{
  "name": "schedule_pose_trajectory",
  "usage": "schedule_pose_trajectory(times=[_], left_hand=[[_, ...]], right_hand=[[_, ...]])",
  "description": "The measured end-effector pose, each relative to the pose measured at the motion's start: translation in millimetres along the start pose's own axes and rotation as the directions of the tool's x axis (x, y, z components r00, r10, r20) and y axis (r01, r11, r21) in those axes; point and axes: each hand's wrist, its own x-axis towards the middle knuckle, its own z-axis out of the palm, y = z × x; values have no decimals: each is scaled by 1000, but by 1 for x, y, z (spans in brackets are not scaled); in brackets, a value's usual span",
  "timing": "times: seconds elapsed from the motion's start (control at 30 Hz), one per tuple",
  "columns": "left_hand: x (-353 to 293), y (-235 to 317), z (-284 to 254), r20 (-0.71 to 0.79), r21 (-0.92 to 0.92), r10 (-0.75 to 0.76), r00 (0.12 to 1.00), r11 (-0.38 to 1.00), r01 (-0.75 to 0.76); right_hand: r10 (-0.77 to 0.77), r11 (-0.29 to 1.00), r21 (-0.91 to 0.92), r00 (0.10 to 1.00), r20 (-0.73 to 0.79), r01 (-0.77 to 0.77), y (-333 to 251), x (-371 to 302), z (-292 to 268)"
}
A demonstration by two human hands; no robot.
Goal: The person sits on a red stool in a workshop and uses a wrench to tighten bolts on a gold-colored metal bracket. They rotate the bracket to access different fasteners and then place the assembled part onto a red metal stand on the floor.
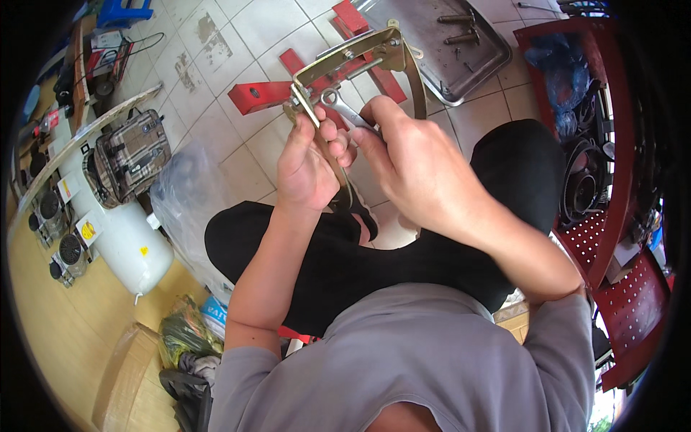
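A yellowish metal bracket (322,65), bent from flat strip into an open frame with bolts and a rod across it, stands in front of my knees. My left hand (308,169) is closed round its near left strip, thumb on one side and fingers on the other. In my right hand (425,162) is a silver wrench (343,111), pinched between thumb and curled fingers. The wrench's ring end lies beside the bracket's left corner, near a bolt; whether it sits on the bolt I cannot tell. My hands partly hide the bracket's lower part.
Red metal bars (252,98) lie under and behind the bracket on the tiled floor. A metal tray (497,68) with several metal parts is at the far right. A red rack (608,237) stands right; a white tank (133,248) and checked bag (137,155) are left.
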Motion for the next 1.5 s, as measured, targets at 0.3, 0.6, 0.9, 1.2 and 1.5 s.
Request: schedule_pose_trajectory(times=[0.3, 0.6, 0.9, 1.2, 1.5], left_hand=[[0, -3, -6, -95, 111, 19, 995, 994, -9], [0, 2, -9, -95, 179, -14, 995, 983, 31], [-1, 12, -3, -123, 200, -31, 992, 978, 55], [-3, 14, 2, -250, 396, -107, 962, 896, 202], [-6, 6, 21, -297, 581, -98, 950, 771, 261]], right_hand=[[-44, 994, 97, 994, -105, 54, -3, -6, 26], [-65, 974, 213, 997, -51, 74, 10, -4, 27], [-162, 961, 217, 985, -62, 172, 23, 0, 27], [-76, 972, 226, 996, 42, 65, 27, -1, 0], [-65, 982, 188, 950, 305, 7, 40, 3, -41]])
